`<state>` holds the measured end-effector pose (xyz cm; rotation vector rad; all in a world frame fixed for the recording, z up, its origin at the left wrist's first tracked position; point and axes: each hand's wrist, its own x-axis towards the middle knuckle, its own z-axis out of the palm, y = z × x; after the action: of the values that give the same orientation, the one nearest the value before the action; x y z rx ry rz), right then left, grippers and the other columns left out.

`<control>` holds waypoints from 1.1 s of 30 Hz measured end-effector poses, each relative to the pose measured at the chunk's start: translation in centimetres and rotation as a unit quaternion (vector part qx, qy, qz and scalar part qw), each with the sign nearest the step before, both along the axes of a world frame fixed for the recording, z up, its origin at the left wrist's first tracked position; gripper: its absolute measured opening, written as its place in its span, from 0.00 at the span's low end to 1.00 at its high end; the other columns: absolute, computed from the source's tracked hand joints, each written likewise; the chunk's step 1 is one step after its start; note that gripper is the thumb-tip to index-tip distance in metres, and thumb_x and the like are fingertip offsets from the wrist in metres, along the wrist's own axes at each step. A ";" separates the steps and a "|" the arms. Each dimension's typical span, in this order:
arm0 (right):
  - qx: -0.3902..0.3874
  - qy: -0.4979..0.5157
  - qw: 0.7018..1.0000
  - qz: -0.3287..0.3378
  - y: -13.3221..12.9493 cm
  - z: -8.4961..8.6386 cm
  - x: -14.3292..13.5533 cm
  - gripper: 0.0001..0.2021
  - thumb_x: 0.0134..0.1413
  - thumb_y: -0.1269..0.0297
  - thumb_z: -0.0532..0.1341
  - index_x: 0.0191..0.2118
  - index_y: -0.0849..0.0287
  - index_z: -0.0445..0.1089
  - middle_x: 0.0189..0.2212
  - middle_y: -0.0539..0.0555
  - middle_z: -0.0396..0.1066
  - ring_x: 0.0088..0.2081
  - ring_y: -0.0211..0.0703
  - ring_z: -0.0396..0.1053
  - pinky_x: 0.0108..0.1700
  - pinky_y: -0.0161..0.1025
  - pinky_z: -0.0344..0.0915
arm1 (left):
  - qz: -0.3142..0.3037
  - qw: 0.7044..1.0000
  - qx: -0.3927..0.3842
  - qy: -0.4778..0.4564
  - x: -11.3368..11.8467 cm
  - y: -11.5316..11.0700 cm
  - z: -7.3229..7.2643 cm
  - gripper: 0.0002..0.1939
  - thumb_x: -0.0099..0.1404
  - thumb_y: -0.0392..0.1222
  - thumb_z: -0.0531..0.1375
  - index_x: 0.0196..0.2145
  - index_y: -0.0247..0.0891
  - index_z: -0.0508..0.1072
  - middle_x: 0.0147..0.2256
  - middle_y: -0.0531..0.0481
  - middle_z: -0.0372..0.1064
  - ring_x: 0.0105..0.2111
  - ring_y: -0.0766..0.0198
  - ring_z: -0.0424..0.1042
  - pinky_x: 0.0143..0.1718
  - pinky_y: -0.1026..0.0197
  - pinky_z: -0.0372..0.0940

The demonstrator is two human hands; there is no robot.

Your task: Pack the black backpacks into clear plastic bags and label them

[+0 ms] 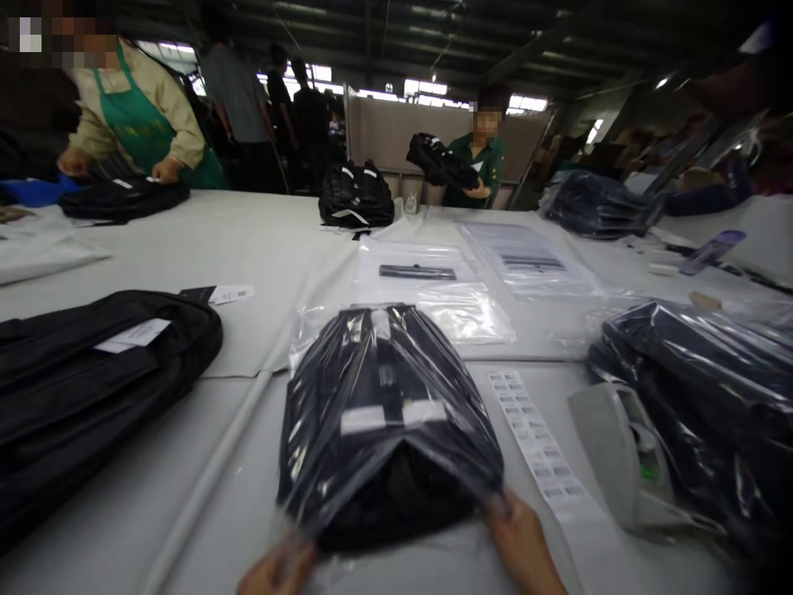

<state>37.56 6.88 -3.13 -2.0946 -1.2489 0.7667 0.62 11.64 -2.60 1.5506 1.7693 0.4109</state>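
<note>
Left hand (280,567): I see it pinching the clear bag (387,388) at its near edge.
Right hand (520,533): likewise pinching, opposite side.
Backpack (402,492): on the table (241,471), mostly sleeved; near end seemingly not yet covered.
Flat bags (415,291): beyond, apparently unfilled.

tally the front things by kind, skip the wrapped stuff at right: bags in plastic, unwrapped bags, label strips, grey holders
black bag partly in clear plastic: 1
unwrapped bag: 1
label strip: 1
grey holder: 1
total: 4
</note>
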 end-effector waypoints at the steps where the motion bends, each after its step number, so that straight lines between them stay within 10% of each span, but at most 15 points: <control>1: -0.009 0.007 1.000 -0.006 -0.9 -0.5 0.3 0.18 0.58 0.54 0.54 0.47 0.60 0.69 0.43 0.55 0.72 0.43 0.48 0.70 0.44 0.43 0.68 | 0.006 1.000 -0.002 0.003 -0.8 -0.4 -0.3 0.15 0.63 0.53 0.56 0.37 0.41 0.74 0.38 0.50 0.73 0.41 0.55 0.71 0.39 0.56 0.68; 11: -0.015 -0.074 0.994 -0.077 -9.1 0.2 2.6 0.23 0.48 0.44 0.56 0.38 0.58 0.76 0.35 0.53 0.77 0.40 0.52 0.74 0.39 0.39 0.70 | 0.157 0.981 0.090 0.070 -8.7 -5.3 1.5 0.26 0.53 0.60 0.52 0.38 0.38 0.76 0.36 0.51 0.76 0.37 0.53 0.74 0.37 0.63 0.69; 23: 0.092 -0.146 0.985 0.008 -14.6 -2.1 2.6 0.26 0.53 0.43 0.52 0.42 0.60 0.74 0.40 0.57 0.75 0.41 0.53 0.73 0.47 0.45 0.69 | 0.064 0.986 0.145 0.055 -11.3 -11.3 -0.9 0.25 0.56 0.58 0.54 0.45 0.41 0.73 0.25 0.58 0.73 0.18 0.67 0.67 0.23 0.69 0.65; 33: 0.249 -0.281 0.926 0.029 -15.5 -1.4 1.7 0.20 0.55 0.50 0.55 0.42 0.60 0.73 0.38 0.61 0.74 0.40 0.53 0.72 0.46 0.49 0.67 | 0.029 0.965 0.238 0.102 -10.5 -13.4 -0.5 0.15 0.59 0.55 0.53 0.40 0.53 0.74 0.34 0.54 0.75 0.36 0.54 0.74 0.35 0.61 0.70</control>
<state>39.28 -8.58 -4.55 -1.8948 -1.5986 -0.1644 -9.87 -1.79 -3.06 1.9316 1.9739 0.7741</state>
